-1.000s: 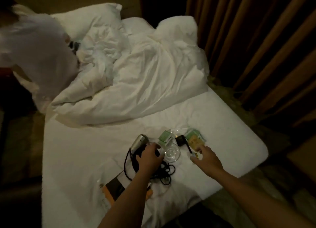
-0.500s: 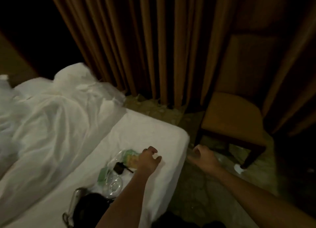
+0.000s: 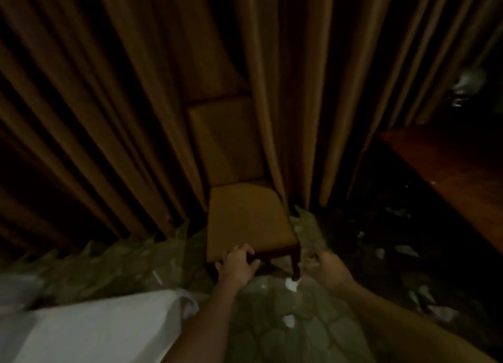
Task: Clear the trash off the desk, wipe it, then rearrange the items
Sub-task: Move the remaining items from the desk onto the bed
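- Tan fabric and dark wood in the middle of the view: a tan upholstered chair with a dark wooden frame (image 3: 245, 221) stands with its back against the long brown pleated curtains (image 3: 109, 117) on the far side.
- The left hand (image 3: 236, 264) is on the near edge of the seat, close to the near left corner. Its fingers are curled over the dark front rail, a firm grip on the chair.
- The right hand (image 3: 326, 267) is just right of the chair's near right leg (image 3: 295, 262) with its fingers curled inward. It's blurred, so I can't tell whether it touches the leg or holds anything.
- On the floor, a small crumpled white paper scrap (image 3: 291, 285) lies at the foot of that leg, on the green patterned carpet (image 3: 122, 262).
- A second white scrap (image 3: 288, 320) lies nearer, between the two forearms.
- More pale bits of litter (image 3: 405, 249) are scattered over the dark floor to the right, apart from both hands.
- The reddish-brown wooden desk top (image 3: 449, 177) runs along the right side, well apart from both hands. There are tiny pale specks on it, too small to make out.
- Near left, the corner of a white-sheeted bed (image 3: 95, 327) lies just beside the left forearm.
- Far right and high up there's a pale blurred object (image 3: 468, 85); I can't tell what it is.
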The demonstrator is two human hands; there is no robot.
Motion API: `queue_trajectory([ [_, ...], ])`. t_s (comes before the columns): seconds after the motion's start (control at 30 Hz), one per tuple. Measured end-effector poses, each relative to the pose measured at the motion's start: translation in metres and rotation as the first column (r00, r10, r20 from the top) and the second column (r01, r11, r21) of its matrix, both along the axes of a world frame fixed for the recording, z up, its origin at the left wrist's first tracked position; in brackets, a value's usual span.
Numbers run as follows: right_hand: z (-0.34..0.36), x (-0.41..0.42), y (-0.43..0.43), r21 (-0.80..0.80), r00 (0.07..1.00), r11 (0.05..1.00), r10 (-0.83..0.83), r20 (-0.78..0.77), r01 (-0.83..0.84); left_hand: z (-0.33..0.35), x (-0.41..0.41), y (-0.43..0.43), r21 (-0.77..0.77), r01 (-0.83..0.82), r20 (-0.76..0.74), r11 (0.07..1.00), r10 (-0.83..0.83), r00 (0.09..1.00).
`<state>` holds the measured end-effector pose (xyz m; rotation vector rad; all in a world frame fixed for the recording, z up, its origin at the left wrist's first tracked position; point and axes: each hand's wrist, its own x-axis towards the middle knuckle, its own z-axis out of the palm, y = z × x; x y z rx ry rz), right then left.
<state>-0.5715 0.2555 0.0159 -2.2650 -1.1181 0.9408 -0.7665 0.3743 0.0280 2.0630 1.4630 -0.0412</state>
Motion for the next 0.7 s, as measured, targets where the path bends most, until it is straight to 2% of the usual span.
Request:
queue_trajectory([
  [0.23,-0.014,0.120,0.006,-0.082,0.971,0.972,-0.209,0.113,0.219,-0.006,0.162,0.061,-0.032,0.321,-0.010,0.947,-0.322,0.947],
  [0.33,-0.012,0.165,0.017,-0.114,0.923,0.920,-0.357,0.144,0.374,-0.012,0.232,0.094,-0.010,0.443,0.000,0.896,-0.443,0.896],
  [0.5,0.000,0.219,0.006,-0.134,0.789,0.778,-0.599,0.139,0.614,-0.008,0.356,0.120,0.003,0.667,-0.004,0.745,-0.667,0.745],
  [0.7,0.003,0.258,-0.050,-0.107,0.552,0.542,-0.827,0.106,0.833,-0.012,0.474,0.077,-0.033,0.880,-0.005,0.473,-0.881,0.473],
])
